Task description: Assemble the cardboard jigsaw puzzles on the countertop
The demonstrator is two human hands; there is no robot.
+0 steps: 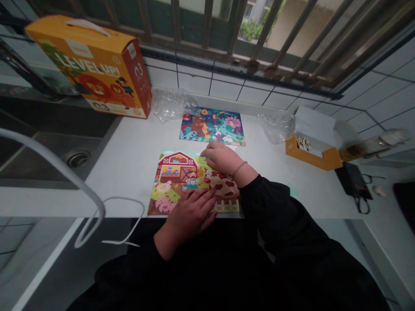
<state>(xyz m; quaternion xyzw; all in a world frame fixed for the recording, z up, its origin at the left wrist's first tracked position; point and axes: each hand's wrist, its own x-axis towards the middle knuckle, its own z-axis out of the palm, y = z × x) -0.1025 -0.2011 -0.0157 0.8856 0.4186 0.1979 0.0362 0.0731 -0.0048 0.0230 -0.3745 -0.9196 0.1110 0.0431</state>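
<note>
Forest picture (212, 126), clear plastic (169, 103), handled box (103, 73) beyond farm picture (190, 176)

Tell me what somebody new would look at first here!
Probably the big orange cardboard box lettered LEVEL UP!, at the back left. Next, the colourful rectangular farm picture at the front of the white counter, under the bare left hand and right hand. Behind that lies a dark-blue rectangular animal picture.

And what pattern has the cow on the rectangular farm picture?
The cow has brown patches on whitish; head view.

Farm board (201, 172): red barn (177, 167), brown-patched cow (225, 185); far board (212, 126) bluish; blurred bottle (356, 151) perhaps amber.
</note>
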